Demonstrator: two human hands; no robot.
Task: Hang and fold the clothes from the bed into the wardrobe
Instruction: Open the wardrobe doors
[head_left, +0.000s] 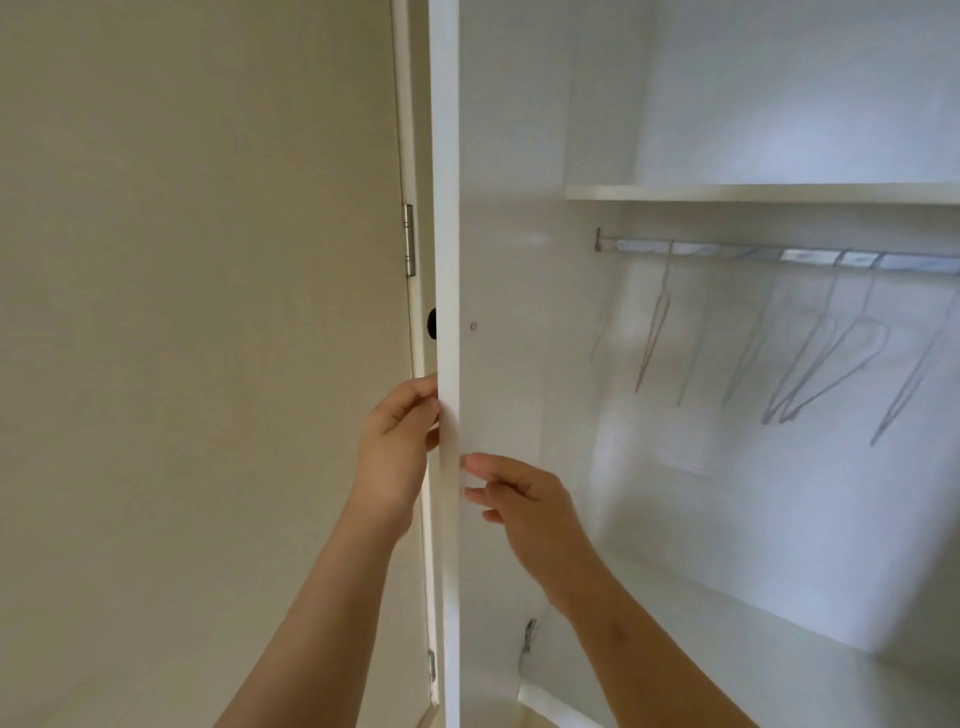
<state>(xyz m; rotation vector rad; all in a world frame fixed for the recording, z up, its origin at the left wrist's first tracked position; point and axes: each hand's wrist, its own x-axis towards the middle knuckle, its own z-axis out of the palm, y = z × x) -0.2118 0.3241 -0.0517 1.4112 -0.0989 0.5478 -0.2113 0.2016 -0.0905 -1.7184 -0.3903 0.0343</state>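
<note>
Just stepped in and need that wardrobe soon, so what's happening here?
A person stands at the open white wardrobe door, left hand gripping its edge and right hand touching its inner face. Inside, thin wire hangers hang bare on the silver metal rail under a white shelf. No clothes are in view.

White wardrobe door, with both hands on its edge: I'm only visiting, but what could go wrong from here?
The left hand grips the edge of the white wardrobe door, close to the pale door frame behind it. If the door swings wider, it might pinch those fingers. The thin wire hangers hang tilted and bunched on the metal rail, so they may tangle when one is pulled.
</note>
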